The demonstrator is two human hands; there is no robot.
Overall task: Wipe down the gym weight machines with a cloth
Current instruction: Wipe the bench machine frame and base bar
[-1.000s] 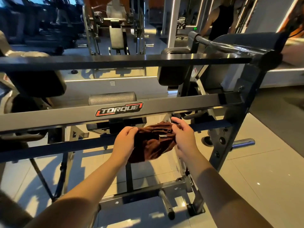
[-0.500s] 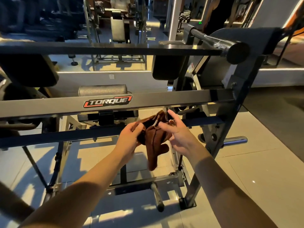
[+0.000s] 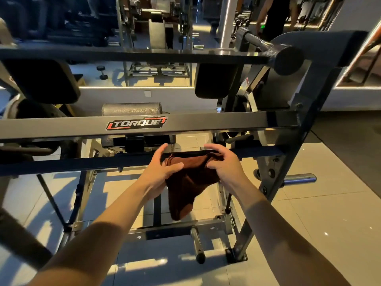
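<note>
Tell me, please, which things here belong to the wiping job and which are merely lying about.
Job: brown cloth, gripped by left hand and right hand; Torque machine frame; its dark lower bar behind the cloth.
Lying about: dumbbell on the floor beyond; person in black at the back.

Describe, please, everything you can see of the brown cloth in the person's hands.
The brown cloth is dark reddish-brown, soft like towelling, and crumpled. Its upper part spans between the left hand, thumb across its front, and the right hand, whose curled fingers pinch its top edge. A loose tail hangs below the hands. It sits right at the machine's dark lower crossbar; whether it touches the bar cannot be told.
</note>
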